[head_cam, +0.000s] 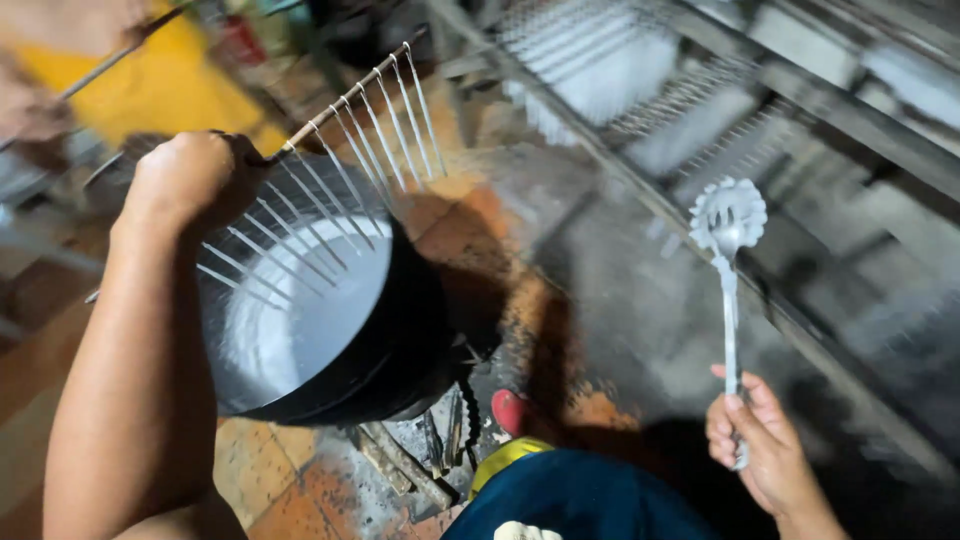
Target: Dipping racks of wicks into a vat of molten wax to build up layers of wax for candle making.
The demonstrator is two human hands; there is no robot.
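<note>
Two hands are in view. Left hand (pixel 190 175) is closed in a fist around a wire rack (pixel 330 190), raised at far left above a tilted black pan (pixel 330 320). Right hand (pixel 760 445), near right, is loosely curled around the handle of a white slotted pasta spoon (pixel 728 225), head upward. Tiled floor (pixel 300 480) lies below.

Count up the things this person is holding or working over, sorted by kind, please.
Comb-like rack of thin white-coated rods, gripped by the left hand: 1
Black tub of white liquid, under the rack: 1
White-coated pronged spoon, held up by the right hand: 1
Total: 3 things
</note>
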